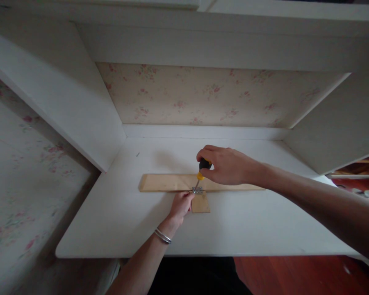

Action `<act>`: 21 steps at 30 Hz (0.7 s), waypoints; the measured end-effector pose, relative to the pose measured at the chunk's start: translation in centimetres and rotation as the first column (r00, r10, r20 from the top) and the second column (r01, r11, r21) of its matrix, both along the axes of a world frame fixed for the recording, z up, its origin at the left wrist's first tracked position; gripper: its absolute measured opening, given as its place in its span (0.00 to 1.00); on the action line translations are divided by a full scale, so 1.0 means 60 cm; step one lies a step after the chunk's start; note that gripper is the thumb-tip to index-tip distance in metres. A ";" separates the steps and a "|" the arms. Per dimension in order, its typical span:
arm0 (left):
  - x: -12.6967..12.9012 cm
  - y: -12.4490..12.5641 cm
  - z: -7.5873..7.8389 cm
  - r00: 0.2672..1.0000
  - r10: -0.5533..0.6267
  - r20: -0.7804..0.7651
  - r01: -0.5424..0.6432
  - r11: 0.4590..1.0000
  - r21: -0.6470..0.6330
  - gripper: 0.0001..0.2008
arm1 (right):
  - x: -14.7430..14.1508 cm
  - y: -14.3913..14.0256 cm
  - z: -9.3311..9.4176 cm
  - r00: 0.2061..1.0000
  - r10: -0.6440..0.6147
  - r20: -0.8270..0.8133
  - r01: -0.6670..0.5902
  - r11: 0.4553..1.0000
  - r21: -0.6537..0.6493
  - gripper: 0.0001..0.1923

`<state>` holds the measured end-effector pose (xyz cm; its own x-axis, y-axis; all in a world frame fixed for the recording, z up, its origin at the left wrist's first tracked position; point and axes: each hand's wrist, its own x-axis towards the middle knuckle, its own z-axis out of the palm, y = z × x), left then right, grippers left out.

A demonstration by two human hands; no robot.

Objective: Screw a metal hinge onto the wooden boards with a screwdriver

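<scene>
My right hand [226, 164] is wrapped round the black and yellow handle of a screwdriver [200, 176]. The tool stands tilted, its metal shaft running down to a small metal hinge [198, 190]. That hinge lies where a long wooden board [162, 182] meets a short wooden piece [201, 203]. Fingers of my left hand [181, 204] are pinched together at the hinge's left edge, close to the screwdriver's tip. What they pinch, if anything, is too small to make out. A screw under the tip cannot be told apart.
The boards lie on a white desk top [110, 221]. White side panels rise at left and right, with a floral-papered back wall [197, 96] behind. A small dark sliver [137, 154] lies at the back left. Red flooring [273, 274] shows below the front edge.
</scene>
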<state>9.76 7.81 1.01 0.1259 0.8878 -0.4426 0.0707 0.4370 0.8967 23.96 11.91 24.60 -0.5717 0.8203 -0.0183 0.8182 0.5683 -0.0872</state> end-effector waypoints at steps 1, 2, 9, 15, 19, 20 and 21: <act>0.000 0.000 0.000 1.000 0.000 -0.003 0.000 1.000 0.000 0.13 | -0.001 0.001 0.000 1.000 -0.004 -0.009 0.004 1.000 0.015 0.09; 0.000 0.000 0.000 1.000 0.002 -0.007 -0.002 1.000 -0.003 0.13 | -0.001 0.003 0.000 1.000 0.000 -0.016 0.001 1.000 0.026 0.07; -0.001 0.000 0.003 1.000 0.008 -0.026 -0.009 1.000 -0.008 0.12 | 0.001 0.010 -0.004 0.999 -0.042 0.009 0.042 0.999 -0.014 0.20; -0.002 0.000 0.002 1.000 0.013 -0.014 -0.014 1.000 -0.017 0.12 | 0.001 0.014 -0.005 1.000 0.022 0.013 -0.021 0.999 -0.036 0.11; -0.002 -0.001 0.001 1.000 0.018 -0.019 -0.018 1.000 -0.016 0.13 | 0.002 0.016 -0.006 1.000 -0.017 0.016 0.018 0.999 -0.046 0.20; -0.002 -0.001 0.000 1.000 0.019 -0.017 -0.019 1.000 -0.013 0.13 | 0.002 0.017 -0.007 0.999 -0.046 0.017 0.047 0.998 -0.046 0.19; -0.002 -0.001 0.000 1.000 0.021 -0.013 -0.021 1.000 -0.011 0.13 | 0.002 0.018 -0.009 0.998 -0.067 0.015 0.067 0.997 -0.041 0.17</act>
